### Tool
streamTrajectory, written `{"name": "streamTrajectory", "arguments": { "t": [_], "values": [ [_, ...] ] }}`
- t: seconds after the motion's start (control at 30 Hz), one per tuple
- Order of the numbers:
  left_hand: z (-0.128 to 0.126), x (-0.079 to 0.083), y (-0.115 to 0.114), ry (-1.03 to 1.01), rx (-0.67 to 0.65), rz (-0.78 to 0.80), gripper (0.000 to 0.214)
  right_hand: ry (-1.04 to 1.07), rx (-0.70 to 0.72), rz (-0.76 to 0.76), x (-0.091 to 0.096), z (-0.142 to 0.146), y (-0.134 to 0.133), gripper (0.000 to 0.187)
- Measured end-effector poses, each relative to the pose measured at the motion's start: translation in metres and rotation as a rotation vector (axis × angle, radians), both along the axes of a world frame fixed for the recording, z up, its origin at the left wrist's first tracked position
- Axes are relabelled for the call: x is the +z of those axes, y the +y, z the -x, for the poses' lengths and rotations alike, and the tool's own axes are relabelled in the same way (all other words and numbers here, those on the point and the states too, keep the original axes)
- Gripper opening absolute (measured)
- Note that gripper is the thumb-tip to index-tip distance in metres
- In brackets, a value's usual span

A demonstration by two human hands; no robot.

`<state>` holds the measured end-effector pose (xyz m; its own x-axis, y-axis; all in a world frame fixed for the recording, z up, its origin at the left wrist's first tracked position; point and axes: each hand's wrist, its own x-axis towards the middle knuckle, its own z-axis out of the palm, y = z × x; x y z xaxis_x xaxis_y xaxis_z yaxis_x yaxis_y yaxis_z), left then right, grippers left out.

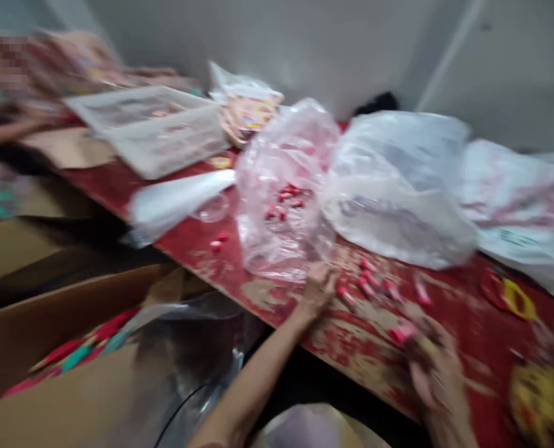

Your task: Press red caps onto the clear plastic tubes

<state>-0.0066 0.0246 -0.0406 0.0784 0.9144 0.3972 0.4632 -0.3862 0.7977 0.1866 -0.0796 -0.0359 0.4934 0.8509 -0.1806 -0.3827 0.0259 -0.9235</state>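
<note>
So, desk (464, 354): stretching across the view, its red top flaking in pale patches.
Boxes: standing open just below the desk's near edge, cardboard boxes (34, 261) filling the lower left.
Bags: bulging along the far side, a white plastic bag (398, 193) pressing against a clear plastic bag (281, 186), with pink pieces (284, 196) showing through it.
Crate: sitting left of the bags, a translucent plastic crate (165, 140) resting on the desk.
Left: lying spread, the left hand (317, 289) touching the desk just beside the clear bag's base, near the small pink tubes (368, 280).
Right: curling around one tube (403, 333), the right hand (438, 373) blurring too much to confirm a true pinch.
Tubes: lying scattered between both hands, probably light, stiff and quick to roll, so likely needing a pinch across the middle.
</note>
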Motion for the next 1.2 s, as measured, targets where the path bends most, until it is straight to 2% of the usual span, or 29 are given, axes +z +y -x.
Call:
{"name": "streamTrajectory", "arguments": {
  "t": [0.07, 0.17, 0.23, 0.37, 0.57, 0.7, 0.9, 1.0, 1.07, 1.13, 1.2],
  "values": [
    [-0.008, -0.007, 0.007, -0.033, 0.002, 0.012, 0.024, 0.067, -0.043, 0.026, 0.004, -0.012, -0.011, 0.036],
    [0.0, -0.011, 0.014, -0.03, 0.02, 0.014, 0.021, 0.228, -0.044, 0.031, 0.006, -0.013, -0.01, 0.036],
    [0.004, -0.01, 0.015, 0.011, 0.05, -0.008, 0.02, 0.256, -0.056, 0.033, 0.007, -0.011, -0.008, 0.034],
    [0.004, -0.01, 0.014, 0.082, 0.084, -0.052, 0.023, 0.209, -0.082, 0.026, 0.008, -0.01, -0.007, 0.034],
    [0.004, -0.014, 0.016, 0.093, 0.084, -0.086, 0.021, 0.027, -0.089, -0.038, 0.005, -0.008, -0.007, 0.041],
    [0.005, -0.016, 0.017, 0.103, 0.089, -0.107, 0.02, -0.18, -0.053, -0.051, 0.001, -0.009, -0.011, 0.034],
    [0.005, -0.016, 0.017, 0.095, 0.092, -0.111, 0.02, -0.734, -0.051, 0.009, 0.008, -0.015, -0.022, 0.029],
    [0.004, -0.015, 0.017, 0.089, 0.091, -0.098, 0.02, -1.021, -0.087, -0.119, 0.008, -0.016, -0.021, 0.031],
    [0.005, -0.015, 0.017, 0.083, 0.089, -0.097, 0.019, -1.173, -0.044, -0.245, 0.003, -0.015, -0.019, 0.032],
    [0.005, -0.015, 0.017, 0.08, 0.086, -0.101, 0.019, -1.268, 0.03, -0.317, -0.002, -0.014, -0.016, 0.033],
    [0.005, -0.016, 0.017, 0.077, 0.083, -0.105, 0.019, -1.305, 0.03, -0.317, -0.007, -0.014, -0.015, 0.036]
  ]
}}
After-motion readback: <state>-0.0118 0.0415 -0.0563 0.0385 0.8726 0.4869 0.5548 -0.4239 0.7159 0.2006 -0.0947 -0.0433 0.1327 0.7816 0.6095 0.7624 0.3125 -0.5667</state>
